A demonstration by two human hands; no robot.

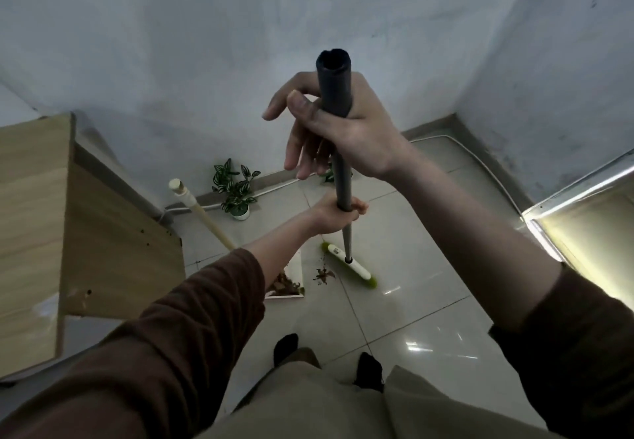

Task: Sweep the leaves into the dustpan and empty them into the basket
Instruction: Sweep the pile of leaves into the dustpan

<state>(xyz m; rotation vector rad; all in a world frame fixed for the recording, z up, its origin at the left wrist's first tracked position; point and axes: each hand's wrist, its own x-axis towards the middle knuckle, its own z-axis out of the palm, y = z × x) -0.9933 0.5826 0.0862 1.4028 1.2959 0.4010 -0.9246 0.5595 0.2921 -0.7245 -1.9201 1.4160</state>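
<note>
Left hand: is squeezing the broom low on its grey stick.
Right hand: is holding the stick's top, thumb hooked round it (fingers hanging loose).
Broom head: is sitting on the floor, just beside some leaves.
Dustpan: is lying left of those leaves, holding more, partly hidden by the left sleeve.

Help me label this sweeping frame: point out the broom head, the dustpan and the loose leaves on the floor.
broom head [348, 264]: head view, white top bar.
dustpan [294, 263]: head view, bare white inside.
loose leaves [324, 274]: head view, middle of the pile.
</note>
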